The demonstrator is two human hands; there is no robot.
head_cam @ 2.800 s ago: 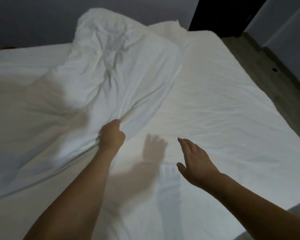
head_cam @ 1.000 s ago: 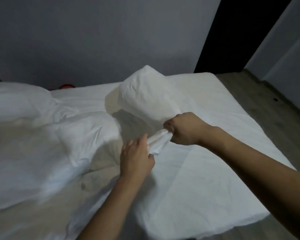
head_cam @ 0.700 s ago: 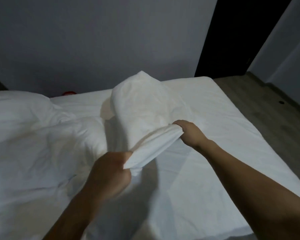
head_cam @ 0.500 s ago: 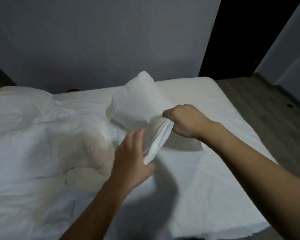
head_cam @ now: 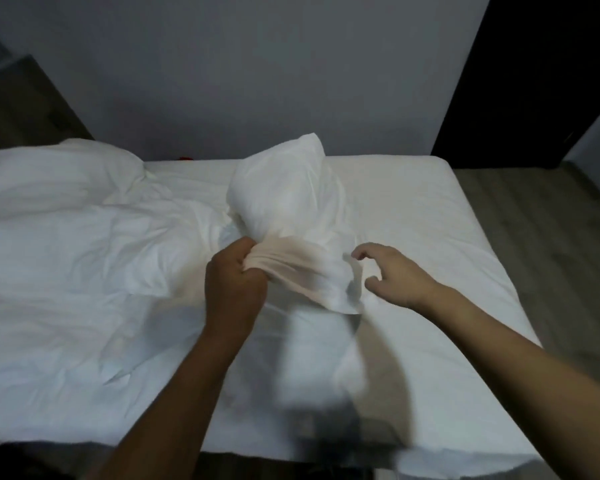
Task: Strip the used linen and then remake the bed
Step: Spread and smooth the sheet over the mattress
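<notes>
Stripping the pillowcase. The left hand (head_cam: 234, 285) bunches the open end of the pillowcase (head_cam: 305, 271) in curled fingers; the right hand (head_cam: 392, 275), fingers loosely spread, holds nothing. Advisable: anchor the pillow (head_cam: 284, 188) while drawing the case off evenly. White, creased, it stands mid-bed (head_cam: 430, 237), beside rumpled linen (head_cam: 84, 220).

Both bare arms reach forward — the left hand (head_cam: 234, 275) is fisted, fingers curled tight in a grip; the right hand (head_cam: 394, 275) hovers, fingers loosely curved, holding nothing.

Grey wall (head_cam: 257, 64), wooden floor (head_cam: 534, 216)
</notes>
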